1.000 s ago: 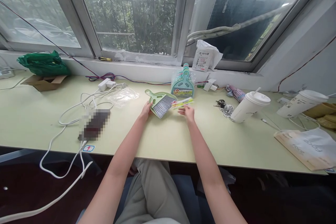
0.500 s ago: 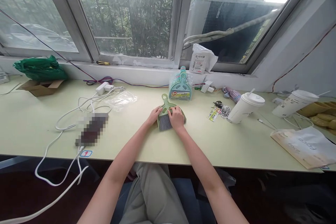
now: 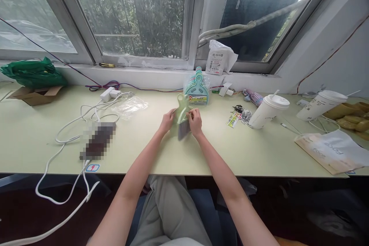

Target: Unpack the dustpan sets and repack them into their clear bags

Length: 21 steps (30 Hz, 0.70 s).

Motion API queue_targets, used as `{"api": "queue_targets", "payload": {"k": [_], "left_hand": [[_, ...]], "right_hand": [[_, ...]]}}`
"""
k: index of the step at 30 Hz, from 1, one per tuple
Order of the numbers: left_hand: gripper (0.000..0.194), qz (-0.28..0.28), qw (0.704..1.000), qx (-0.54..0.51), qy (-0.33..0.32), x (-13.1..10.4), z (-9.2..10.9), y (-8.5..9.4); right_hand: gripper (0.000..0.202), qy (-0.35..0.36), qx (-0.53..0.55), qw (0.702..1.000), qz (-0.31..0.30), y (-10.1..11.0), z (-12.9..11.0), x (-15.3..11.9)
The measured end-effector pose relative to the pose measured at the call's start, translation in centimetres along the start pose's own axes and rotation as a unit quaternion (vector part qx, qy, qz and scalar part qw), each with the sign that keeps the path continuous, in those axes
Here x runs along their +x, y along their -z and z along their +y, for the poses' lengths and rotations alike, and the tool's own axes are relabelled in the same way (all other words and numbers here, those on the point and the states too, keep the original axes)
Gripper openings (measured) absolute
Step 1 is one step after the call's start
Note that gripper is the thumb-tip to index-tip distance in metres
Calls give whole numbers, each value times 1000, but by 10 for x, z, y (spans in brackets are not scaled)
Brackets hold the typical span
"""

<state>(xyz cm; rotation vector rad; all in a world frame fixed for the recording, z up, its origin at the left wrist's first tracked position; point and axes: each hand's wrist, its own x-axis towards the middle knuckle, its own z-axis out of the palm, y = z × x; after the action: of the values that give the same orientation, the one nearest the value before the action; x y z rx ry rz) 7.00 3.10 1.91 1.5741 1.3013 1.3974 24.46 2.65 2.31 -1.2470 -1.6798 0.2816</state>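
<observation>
The hands (image 3: pixel 182 121) hold a green dustpan (image 3: pixel 175 125) and small brush (image 3: pixel 183 128).

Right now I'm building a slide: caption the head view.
The left hand holds a green dustpan, the right hand its grey-bristled brush, at a pale desk.

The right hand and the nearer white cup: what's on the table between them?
In the head view, a bright printed tag and a silvery tangle lie between the right hand and the nearer white cup.

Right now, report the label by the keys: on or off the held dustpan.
Off: the label lies on the table, away from the dustpan.
</observation>
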Motion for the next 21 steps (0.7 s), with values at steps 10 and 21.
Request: {"api": "queue_targets", "payload": {"k": [10, 21], "left_hand": [[35, 62, 913, 370, 157, 5, -28, 96], [62, 134, 910, 368, 138, 2, -23, 82]], "right_hand": [[25, -45, -181, 982, 18, 48, 37, 20], [40, -114, -399, 908, -66, 36, 54, 12]]}}
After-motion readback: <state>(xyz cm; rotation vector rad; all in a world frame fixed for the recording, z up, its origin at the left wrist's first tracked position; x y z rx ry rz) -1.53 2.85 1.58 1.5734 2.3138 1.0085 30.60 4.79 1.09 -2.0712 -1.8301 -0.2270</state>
